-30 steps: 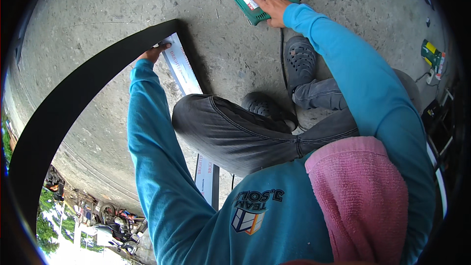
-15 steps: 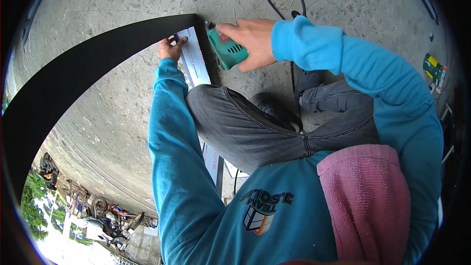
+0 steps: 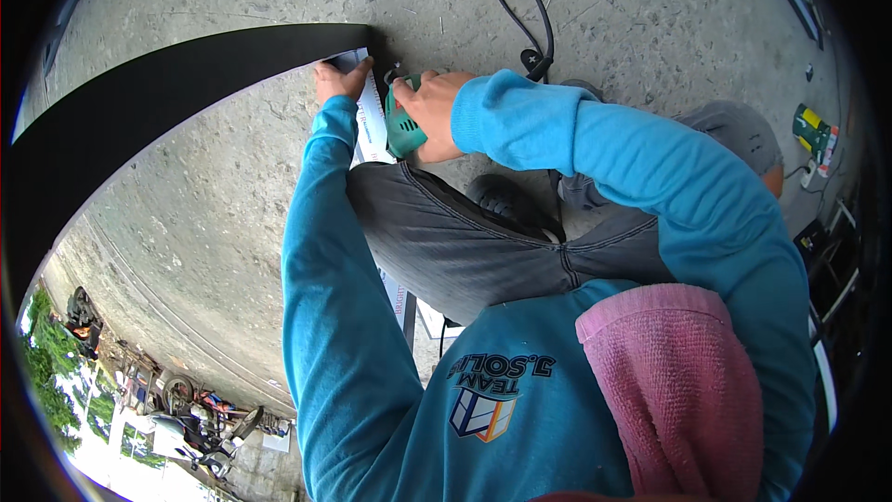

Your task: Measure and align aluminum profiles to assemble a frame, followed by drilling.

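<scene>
My left hand [image 3: 340, 81] is closed around the far end of a long strip covered in white printed film [image 3: 373, 116]. That end meets the tip of a long black panel [image 3: 214, 60], which curves away to the left. My right hand [image 3: 437, 113] grips a green power tool [image 3: 403, 130], its fingers wrapped over the body. The tool's metal front end is close beside the strip, just right of my left hand; I cannot tell whether it touches. Toward my body the strip passes under my bent leg [image 3: 446, 242] and shows again below it.
A black cable [image 3: 542, 14] loops on the concrete floor [image 3: 427, 0] ahead. A green and yellow tool [image 3: 815, 135] lies at the far right. A pink towel [image 3: 678, 381] hangs over my chest. Motorcycles [image 3: 190, 432] stand at the lower left.
My right hand has brought the green tool left and slightly toward me, up to the strip. My left hand has shifted slightly right along its end. My right knee has swung outward.
</scene>
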`<state>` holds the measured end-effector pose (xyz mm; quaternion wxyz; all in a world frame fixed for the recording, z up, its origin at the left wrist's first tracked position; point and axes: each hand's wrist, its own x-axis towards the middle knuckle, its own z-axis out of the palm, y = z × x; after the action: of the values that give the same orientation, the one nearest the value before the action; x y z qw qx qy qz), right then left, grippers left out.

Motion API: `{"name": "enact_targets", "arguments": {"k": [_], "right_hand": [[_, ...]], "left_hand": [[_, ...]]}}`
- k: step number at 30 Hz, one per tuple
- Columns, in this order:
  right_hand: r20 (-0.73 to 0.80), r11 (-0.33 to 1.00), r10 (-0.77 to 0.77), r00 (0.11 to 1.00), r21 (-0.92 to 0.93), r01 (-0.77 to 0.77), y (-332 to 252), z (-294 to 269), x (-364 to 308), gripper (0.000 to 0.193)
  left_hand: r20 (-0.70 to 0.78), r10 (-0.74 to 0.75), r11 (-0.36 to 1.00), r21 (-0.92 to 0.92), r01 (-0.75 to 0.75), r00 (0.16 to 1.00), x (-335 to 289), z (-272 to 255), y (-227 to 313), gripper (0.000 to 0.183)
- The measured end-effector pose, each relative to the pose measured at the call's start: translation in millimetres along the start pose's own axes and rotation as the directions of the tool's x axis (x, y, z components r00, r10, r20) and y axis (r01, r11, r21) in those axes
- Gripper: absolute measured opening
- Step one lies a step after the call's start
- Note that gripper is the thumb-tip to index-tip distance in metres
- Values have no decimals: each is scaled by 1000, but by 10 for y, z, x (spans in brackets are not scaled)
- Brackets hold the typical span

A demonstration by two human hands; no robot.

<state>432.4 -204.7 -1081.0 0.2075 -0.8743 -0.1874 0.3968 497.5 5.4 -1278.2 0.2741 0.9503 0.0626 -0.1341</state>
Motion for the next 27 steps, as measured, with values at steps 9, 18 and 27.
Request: {"name": "enact_targets", "arguments": {"k": [9,18,27], "right_hand": [[134,984,163,977,-94,-151,455,-337,-517,79],[13,988,152,988,-38,-152,516,-568,-600,72],[1,996,-30,1000,87,30,271,-550,-538,65]], "left_hand": [[-417,-373,881,121,457,829,-53,359,530,86],[-416,-401,889,39,457,816,-55,414,572,92],[-85,-226,895,-411,172,971,-97,-91,-36,77]]}}
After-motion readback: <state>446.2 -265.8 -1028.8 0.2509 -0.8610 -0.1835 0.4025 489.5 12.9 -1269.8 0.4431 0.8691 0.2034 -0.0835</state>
